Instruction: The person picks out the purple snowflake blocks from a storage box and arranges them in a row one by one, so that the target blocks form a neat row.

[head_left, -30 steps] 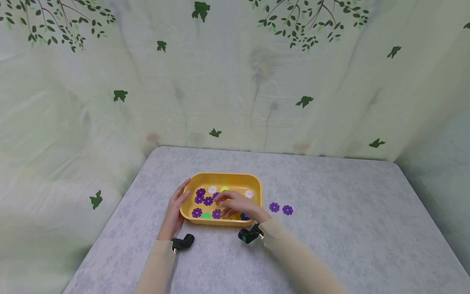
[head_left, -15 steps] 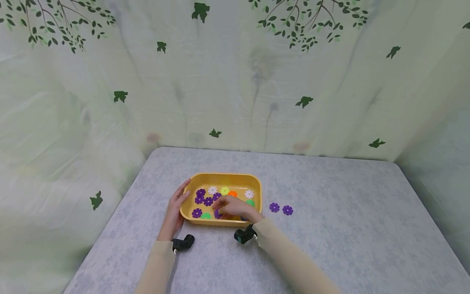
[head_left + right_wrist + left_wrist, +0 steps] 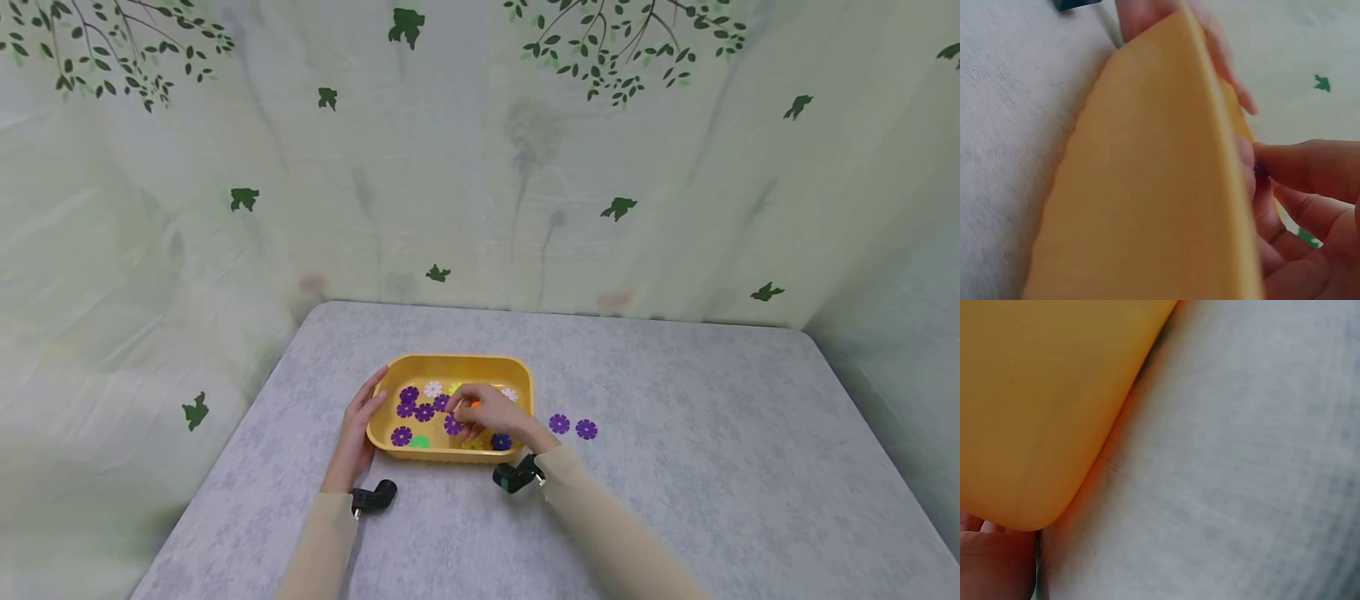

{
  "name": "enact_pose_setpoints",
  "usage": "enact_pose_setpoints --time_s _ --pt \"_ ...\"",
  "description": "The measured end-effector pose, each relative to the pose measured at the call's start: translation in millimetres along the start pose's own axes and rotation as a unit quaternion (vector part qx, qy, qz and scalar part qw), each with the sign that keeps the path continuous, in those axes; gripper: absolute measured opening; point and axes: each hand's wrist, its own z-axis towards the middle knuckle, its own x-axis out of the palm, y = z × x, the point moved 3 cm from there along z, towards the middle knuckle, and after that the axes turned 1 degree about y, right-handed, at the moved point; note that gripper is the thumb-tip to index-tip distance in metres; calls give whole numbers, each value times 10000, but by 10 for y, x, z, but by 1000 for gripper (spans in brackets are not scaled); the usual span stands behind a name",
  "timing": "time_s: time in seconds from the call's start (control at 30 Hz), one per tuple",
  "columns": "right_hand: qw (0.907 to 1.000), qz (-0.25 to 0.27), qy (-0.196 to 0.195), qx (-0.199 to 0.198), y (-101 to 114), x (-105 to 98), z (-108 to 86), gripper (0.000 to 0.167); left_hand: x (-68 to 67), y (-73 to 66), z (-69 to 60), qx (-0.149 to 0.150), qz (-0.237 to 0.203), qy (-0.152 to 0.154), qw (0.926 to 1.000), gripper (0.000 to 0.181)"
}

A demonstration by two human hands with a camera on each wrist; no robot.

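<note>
In the head view, a yellow plastic tray holds several flower-shaped plastic discs, with purple ones such as this purple disc mostly on the left. My left hand holds the tray's left end, its thumb at the rim and the other fingers along the outside. Over the tray, my right hand pinches a purple flower disc between thumb and fingertips. A sliver of this purple disc shows between the fingers in the right wrist view. The left wrist view has mostly the tray's outer wall.
Two loose purple discs lie on the grey table to the right of the tray. White, green and dark blue discs share the tray. Behind the table hangs a pale curtain with a leaf print.
My right hand first dips toward a purple disc near the tray's front, then comes up and slightly right with that disc pinched. The left hand and tray stay in place.
</note>
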Motion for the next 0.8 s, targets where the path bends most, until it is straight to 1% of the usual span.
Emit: enact_pose_setpoints --time_s 0.13,0.27,0.37,0.53,0.7,0.8 --pt "9995 258 -99 -157 51 -172 -132 18 -3 -2 -1 5 3 -11 10000 48" --pt "9984 380 -360 -217 71 -360 -293 18 3 -9 -2 5 -23 -17 10000 49" --pt "9973 423 -570 -200 34 -520 -422 21 2 -8 -3 -1 -33 -27 10000 49" --pt "9949 466 -890 -114 -123 -814 -651 25 0 -3 1 -27 -16 -22 10000 49" --pt "9905 395 -1314 27 -355 -1093 -912 24 0 -5 3 -38 -12 -18 10000 49" --pt "9874 379 -1530 148 -493 -1222 -1079 24 2 -9 1 -31 -12 -7 10000 49"
